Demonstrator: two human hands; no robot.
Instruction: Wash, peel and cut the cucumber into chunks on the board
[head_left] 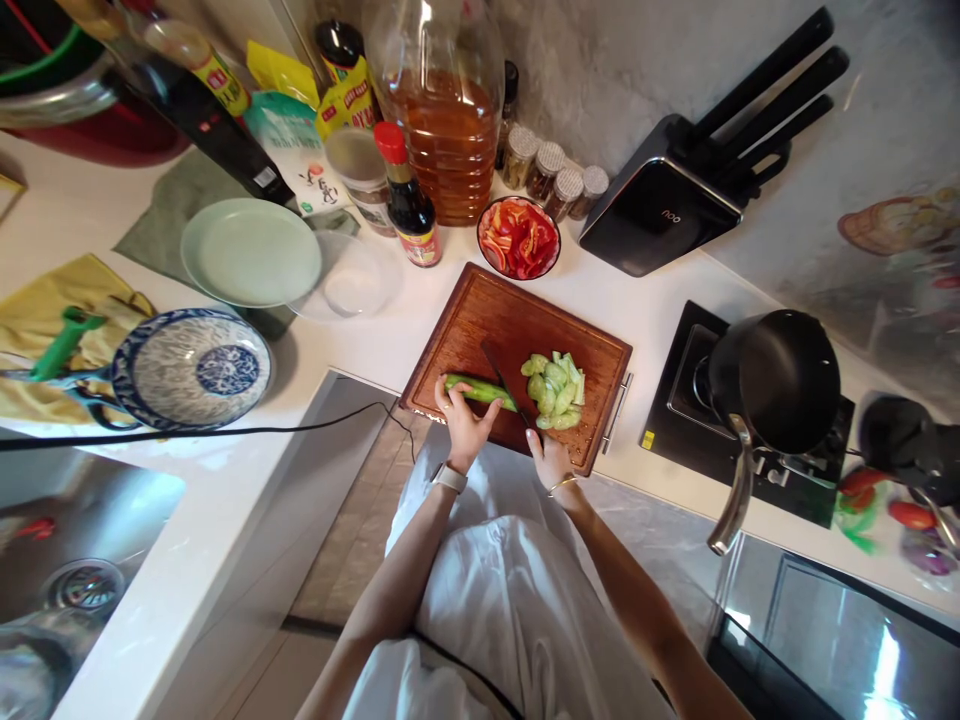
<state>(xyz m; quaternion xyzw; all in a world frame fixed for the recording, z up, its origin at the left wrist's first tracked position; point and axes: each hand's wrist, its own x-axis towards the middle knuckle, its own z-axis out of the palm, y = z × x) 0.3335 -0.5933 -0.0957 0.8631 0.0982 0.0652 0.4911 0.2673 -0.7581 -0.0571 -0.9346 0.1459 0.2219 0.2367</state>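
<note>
On the wooden cutting board (480, 310), my left hand (466, 425) is closed over a long green piece of cucumber (480, 391), thumb and fingers spread along it. My right hand (551, 458) grips the handle of a kitchen knife (504, 370). Its dark blade slants up and left across the board, at the cucumber's right end; whether the edge touches the cucumber I cannot tell. Right of the blade lies a heap of pale green cucumber slices (555, 388). Beyond the board's far edge stands a bowl of cut red peppers (518, 237).
A knife block (660, 205) stands at the back right, with a black pan (776, 380) on the stove (675, 410) nearer. Leftward are a sauce bottle (414, 215), a pale green plate (251, 250), a blue-patterned bowl (191, 368) and the sink (142, 500). A black cord (300, 428) crosses the counter.
</note>
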